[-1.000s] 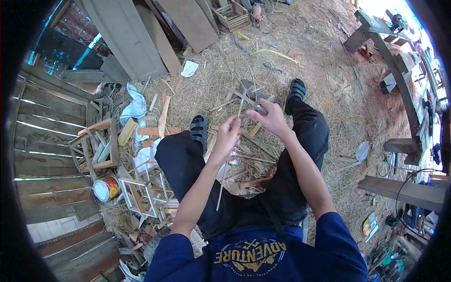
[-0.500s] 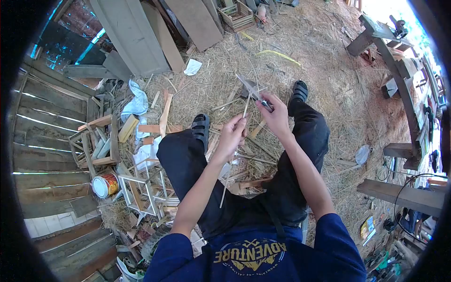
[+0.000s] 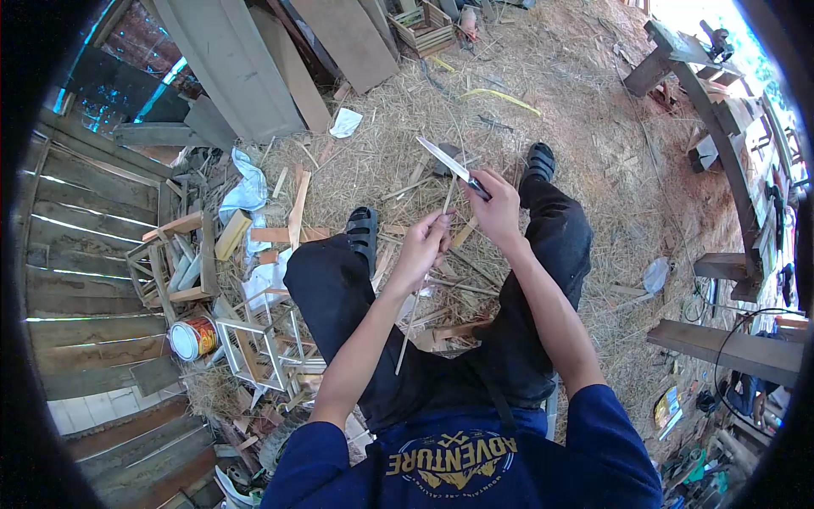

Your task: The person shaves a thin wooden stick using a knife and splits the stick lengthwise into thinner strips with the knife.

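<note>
My right hand (image 3: 497, 210) is closed around the dark handle of a knife (image 3: 442, 158). Its bright blade points up and to the left, and its lower part lies close to a thin, pale strip of wood or bamboo (image 3: 409, 321). My left hand (image 3: 421, 248) pinches that strip, which slants from beyond my fingers down toward my lap. Whether the blade touches the strip I cannot tell. Both hands are above the ground between my knees, the right one slightly farther out.
Straw and shavings litter the ground (image 3: 593, 212). To the left are a small white wooden frame (image 3: 275, 363), a paint can (image 3: 193, 338) and a wooden crate (image 3: 206, 254). Boards (image 3: 242, 72) lean at the back. A wooden bench (image 3: 727, 144) stands along the right.
The knife, blurred before, now shows sharply, its blade turned a little and its tip slightly farther left. My left hand and the strip have barely moved.
</note>
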`<state>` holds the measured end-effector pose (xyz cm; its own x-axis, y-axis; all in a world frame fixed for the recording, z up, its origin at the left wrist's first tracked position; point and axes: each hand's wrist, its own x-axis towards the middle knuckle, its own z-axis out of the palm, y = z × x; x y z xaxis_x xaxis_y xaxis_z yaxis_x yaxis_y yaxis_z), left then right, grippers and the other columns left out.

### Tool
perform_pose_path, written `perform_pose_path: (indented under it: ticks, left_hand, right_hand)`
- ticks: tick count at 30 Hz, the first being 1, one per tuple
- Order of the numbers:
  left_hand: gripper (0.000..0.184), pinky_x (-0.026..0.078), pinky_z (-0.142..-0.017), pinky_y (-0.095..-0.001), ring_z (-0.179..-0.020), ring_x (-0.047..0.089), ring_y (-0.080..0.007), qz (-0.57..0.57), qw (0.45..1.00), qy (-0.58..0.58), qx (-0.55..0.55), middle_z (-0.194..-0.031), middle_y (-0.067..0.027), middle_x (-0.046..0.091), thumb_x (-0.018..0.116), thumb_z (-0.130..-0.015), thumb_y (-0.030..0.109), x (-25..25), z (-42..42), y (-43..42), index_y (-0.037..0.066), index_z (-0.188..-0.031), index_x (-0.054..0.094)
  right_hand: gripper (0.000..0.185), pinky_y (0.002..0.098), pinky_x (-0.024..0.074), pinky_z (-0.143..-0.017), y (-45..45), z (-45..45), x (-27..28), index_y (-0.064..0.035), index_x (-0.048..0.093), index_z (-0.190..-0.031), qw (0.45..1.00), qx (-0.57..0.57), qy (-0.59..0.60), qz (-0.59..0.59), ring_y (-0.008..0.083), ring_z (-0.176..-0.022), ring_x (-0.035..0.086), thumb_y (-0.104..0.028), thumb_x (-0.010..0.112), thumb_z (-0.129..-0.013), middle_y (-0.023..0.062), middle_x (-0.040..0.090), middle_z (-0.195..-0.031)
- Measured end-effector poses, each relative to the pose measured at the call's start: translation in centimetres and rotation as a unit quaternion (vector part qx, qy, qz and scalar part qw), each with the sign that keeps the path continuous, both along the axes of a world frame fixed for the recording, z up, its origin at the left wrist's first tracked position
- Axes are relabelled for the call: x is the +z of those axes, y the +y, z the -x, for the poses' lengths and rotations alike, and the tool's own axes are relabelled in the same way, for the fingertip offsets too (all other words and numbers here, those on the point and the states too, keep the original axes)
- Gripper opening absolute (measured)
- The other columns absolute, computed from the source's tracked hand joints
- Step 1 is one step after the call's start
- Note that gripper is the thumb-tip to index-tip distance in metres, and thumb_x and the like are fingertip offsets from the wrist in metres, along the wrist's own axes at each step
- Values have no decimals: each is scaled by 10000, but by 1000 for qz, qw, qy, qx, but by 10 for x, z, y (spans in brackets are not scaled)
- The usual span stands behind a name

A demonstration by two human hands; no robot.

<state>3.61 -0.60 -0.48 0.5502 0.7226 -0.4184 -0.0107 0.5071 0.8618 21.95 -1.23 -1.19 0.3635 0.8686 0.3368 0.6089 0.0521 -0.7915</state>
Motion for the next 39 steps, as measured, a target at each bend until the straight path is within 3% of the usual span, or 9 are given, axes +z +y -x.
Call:
perform_pose_path:
  ticks: [7, 8, 14, 17, 23, 29, 32, 36, 39]
  left_hand:
    - [420, 240, -445, -204, -526, 302, -34, 58, 997, -9, -56, -669, 49, 369, 456, -1101, 327, 14, -2, -1, 52, -1412, 520]
    - [418, 236, -442, -204, -520, 295, -33, 71, 995, -21, -67, -663, 51, 362, 448, -1103, 323, 16, -2, -2, 50, -1414, 515]
    - [402, 208, -425, -208, -488, 261, -27, 142, 980, -101, -101, -624, 62, 323, 413, -1113, 299, 23, 4, 4, 48, -1415, 499]
    - [380, 195, -416, -209, -475, 244, -27, 167, 975, -127, -76, -612, 65, 308, 409, -1113, 294, 25, 6, 4, 55, -1390, 511]
    - [329, 197, -412, -204, -473, 242, -31, 181, 972, -145, -25, -606, 59, 304, 411, -1109, 280, 17, 4, 1, 55, -1314, 537]
    - [319, 202, -394, -207, -450, 240, -33, 264, 941, -209, -40, -587, 61, 299, 397, -1112, 296, 6, 10, 14, 50, -1246, 550]
    - [322, 207, -395, -212, -452, 248, -33, 247, 949, -190, -43, -590, 62, 308, 400, -1112, 301, 5, 8, 14, 47, -1238, 553]
    - [340, 219, -408, -210, -468, 263, -28, 128, 990, -62, -18, -601, 62, 340, 434, -1103, 304, 11, -9, 2, 49, -1295, 552]
    - [385, 220, -422, -204, -484, 275, -24, 91, 995, -28, -16, -614, 66, 371, 475, -1092, 304, 5, -11, 2, 61, -1386, 535]
  right_hand:
    - [197, 343, 513, -697, -3, -18, 16, -23, 707, -1034, 1000, -9, 1, 27, 333, -765, 649, -97, 741, -854, 138, 661, -912]
    - [183, 323, 493, -690, -6, -22, 18, -5, 706, -1030, 999, 3, 17, 37, 255, -731, 642, -106, 737, -881, 104, 666, -881]
    - [192, 286, 445, -650, -3, -38, -2, 3, 724, -998, 969, 74, 217, 95, 85, -730, 561, -183, 723, -947, -15, 631, -802]
    - [186, 223, 287, -490, -1, -25, -3, -24, 672, -1023, 931, 76, 337, 119, 17, -558, 400, -200, 706, -971, -55, 524, -697]
    - [171, 215, 272, -456, 3, -5, 6, -57, 599, -1053, 827, 93, 535, 145, 25, -493, 369, -205, 659, -991, -53, 504, -718]
    - [160, 216, 270, -444, 8, -10, 4, -65, 589, -1053, 784, 103, 592, 157, 24, -483, 354, -194, 658, -989, -53, 483, -705]
    - [145, 220, 270, -444, 4, -13, 8, -57, 596, -1024, 786, 105, 588, 158, 25, -485, 362, -185, 655, -991, -52, 496, -705]
    - [158, 230, 299, -464, 2, -5, -5, -23, 645, -977, 907, 48, 401, 116, 33, -525, 432, -179, 661, -986, -40, 541, -684]
    - [182, 241, 319, -501, 4, -8, -15, -4, 675, -984, 946, 20, 312, 82, 32, -571, 432, -186, 676, -976, -51, 538, -685]
